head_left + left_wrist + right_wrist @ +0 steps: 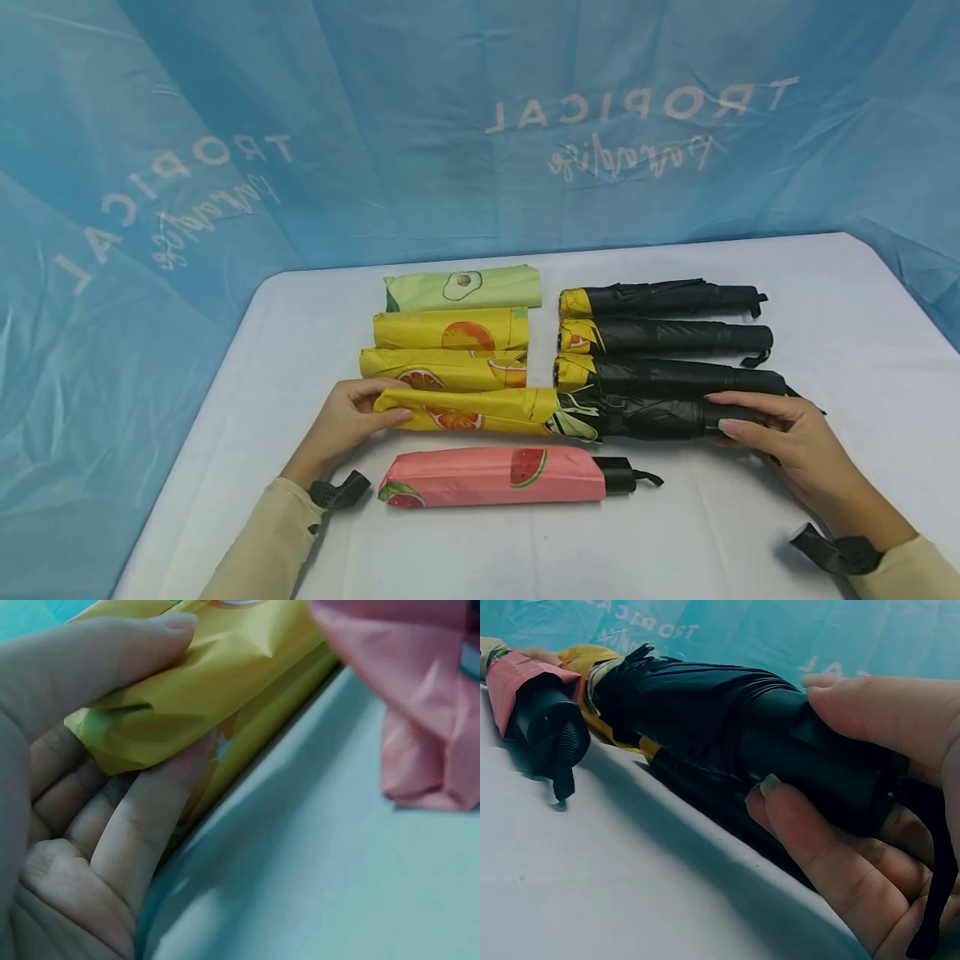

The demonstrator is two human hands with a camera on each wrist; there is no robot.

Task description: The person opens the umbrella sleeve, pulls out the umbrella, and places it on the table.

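A folded black umbrella (652, 418) lies across the middle of the table, its tip end at the opening of a yellow sleeve (495, 408) printed with orange slices. My left hand (348, 417) pinches the sleeve's far-left end between thumb and fingers; in the left wrist view the yellow fabric (247, 660) looks slack and creased there. Around the umbrella's black handle (817, 754) curl the thumb and fingers of my right hand (798, 442). A wrist strap (934, 862) hangs from the handle. How far the umbrella reaches inside the sleeve is hidden.
Nearer me lies an umbrella in a pink watermelon sleeve (480, 479), its black handle (618, 475) sticking out. Beyond my hands are a green avocado sleeve (420, 292), two yellow sleeves (412, 331), and three bare black umbrellas (667, 336) in a column. A blue curtain (420, 167) stands behind the white table (600, 550).
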